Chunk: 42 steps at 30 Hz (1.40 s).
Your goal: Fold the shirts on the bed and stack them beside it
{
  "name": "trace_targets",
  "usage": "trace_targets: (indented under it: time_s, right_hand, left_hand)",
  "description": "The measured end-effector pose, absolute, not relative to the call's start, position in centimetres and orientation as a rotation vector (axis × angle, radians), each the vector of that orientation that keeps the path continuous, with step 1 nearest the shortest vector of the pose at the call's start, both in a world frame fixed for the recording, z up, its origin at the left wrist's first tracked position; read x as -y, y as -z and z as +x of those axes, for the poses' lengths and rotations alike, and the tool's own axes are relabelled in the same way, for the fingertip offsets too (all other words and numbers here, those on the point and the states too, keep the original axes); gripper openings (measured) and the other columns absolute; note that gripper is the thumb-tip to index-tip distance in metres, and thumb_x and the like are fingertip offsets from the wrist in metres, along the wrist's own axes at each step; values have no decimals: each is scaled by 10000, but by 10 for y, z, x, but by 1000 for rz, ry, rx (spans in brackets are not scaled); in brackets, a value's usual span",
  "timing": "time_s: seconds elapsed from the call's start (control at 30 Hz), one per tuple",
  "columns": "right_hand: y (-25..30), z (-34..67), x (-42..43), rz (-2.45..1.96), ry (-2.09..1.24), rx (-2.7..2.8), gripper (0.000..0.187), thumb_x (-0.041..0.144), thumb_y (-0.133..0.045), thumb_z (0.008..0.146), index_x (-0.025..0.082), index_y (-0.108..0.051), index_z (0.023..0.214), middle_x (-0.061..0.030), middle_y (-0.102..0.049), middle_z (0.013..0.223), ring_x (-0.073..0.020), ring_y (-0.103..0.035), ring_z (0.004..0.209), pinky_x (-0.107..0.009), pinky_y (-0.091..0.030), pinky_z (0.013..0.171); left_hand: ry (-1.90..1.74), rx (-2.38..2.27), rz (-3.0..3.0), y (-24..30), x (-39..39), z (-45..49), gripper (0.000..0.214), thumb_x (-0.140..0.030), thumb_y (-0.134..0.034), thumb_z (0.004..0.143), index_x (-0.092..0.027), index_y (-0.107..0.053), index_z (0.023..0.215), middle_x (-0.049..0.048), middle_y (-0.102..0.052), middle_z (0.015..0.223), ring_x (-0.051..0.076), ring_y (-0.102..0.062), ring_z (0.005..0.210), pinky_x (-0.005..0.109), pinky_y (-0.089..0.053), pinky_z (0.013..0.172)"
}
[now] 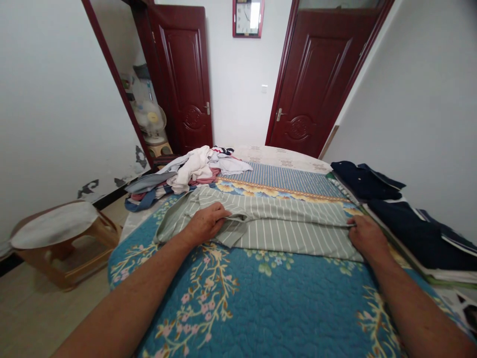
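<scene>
A grey-green shirt point(294, 233) with white stripes lies stretched sideways across the blue floral quilt point(290, 308), its upper layer partly folded over. My left hand point(208, 222) grips the shirt beside what looks like a sleeve opening, fingers closed on the cloth. At the other end, my right hand point(367, 237) pinches the edge of the shirt between thumb and fingers. Both hands rest low, close to the quilt. The fingertips of each are partly hidden by fabric.
A loose heap of clothes point(197, 169) sits at the table's back left. Dark navy folded garments point(421, 238) are stacked along the right side. On the floor at left stands a tan plastic stool point(70, 258). Two dark red doors point(182, 74) and a wall clock point(247, 19) are behind.
</scene>
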State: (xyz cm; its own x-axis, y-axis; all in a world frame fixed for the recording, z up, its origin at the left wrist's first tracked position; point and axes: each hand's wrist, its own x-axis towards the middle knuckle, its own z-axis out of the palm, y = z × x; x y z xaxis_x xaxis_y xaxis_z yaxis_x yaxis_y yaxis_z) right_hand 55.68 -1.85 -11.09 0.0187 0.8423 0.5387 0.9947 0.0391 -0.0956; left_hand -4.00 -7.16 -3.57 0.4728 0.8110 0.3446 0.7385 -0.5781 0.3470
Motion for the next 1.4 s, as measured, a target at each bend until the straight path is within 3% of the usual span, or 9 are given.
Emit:
trace_targets:
  time_s: [0.27,0.4,0.6,0.73,0.87,0.93,1.03,1.2,1.4]
  right_hand:
    - [77,489,33,-1481,521,2060,295,134,-576,803,187,-696,1067,-172,-698,1200,-328,-614,1196,-500,-456,1127]
    - [69,411,45,-1259,305,2203,301,119,-553,889,183,-715,1134,-165,-706,1222,-309,-607,1199,-481,-485,1100]
    - [59,287,56,-1070,137,2395,318,171,-589,977,213,-703,1271,-143,-700,1284,-306,-588,1221,-496,-458,1099]
    - [61,236,47,-1162,205,2491,190,196,-599,1006,208,-718,1155,-129,-703,1196,-281,-578,1136,-417,-448,1011]
    - [65,228,35,-1253,290,2524,156,161,-572,1015,209,-721,1016,-117,-693,1055,-271,-559,1026,-378,-412,915]
    - [65,237,31,-1293,336,2469,167,155,-563,1017,206,-722,1022,-122,-691,1055,-275,-552,1019,-376,-397,897]
    - [67,253,28,-1361,392,2383,181,155,-550,1024,209,-721,1044,-123,-691,1051,-273,-547,1009,-368,-388,879]
    - [72,260,31,-1350,310,2413,172,137,-560,997,210,-713,1025,-112,-682,1017,-265,-547,994,-361,-403,878]
    - [72,254,40,-1133,143,2420,242,168,-583,978,190,-713,1181,-124,-685,1168,-278,-557,1108,-381,-418,960]
  left_hand:
    - [-511,-1243,2463,36,70,-52,225,-301,-646,920,-247,-770,1101,44,-770,1065,223,-705,1022,326,-517,932]
    - [-487,-1320,2460,32,72,-54,217,-288,-661,889,-238,-772,1069,50,-761,1052,228,-698,1003,327,-513,910]
    - [-457,-1297,2464,30,74,-57,399,-449,-730,889,-260,-755,1239,75,-741,1165,264,-672,1114,367,-500,993]
    - [-478,-1258,2435,27,76,-58,426,-515,-706,918,-244,-763,1241,86,-754,1146,260,-682,1086,366,-511,974]
    - [-616,-1268,2347,29,74,-61,347,-397,-506,1030,-223,-772,1170,79,-781,1117,225,-706,1058,344,-525,984]
    - [-658,-1338,2303,33,71,-64,347,-283,-454,1009,-220,-769,1141,69,-792,1078,215,-716,1023,339,-536,967]
    - [-681,-1473,2267,38,65,-69,351,-206,-456,946,-215,-772,1100,63,-801,1033,217,-726,972,344,-549,941]
    - [-799,-1767,2238,39,60,-76,340,-267,-498,956,-183,-776,1133,111,-796,1154,264,-720,1083,392,-538,1030]
    - [-899,-1990,2227,44,59,-78,321,-218,-505,959,-215,-762,1152,99,-782,1196,249,-705,1131,377,-523,1071]
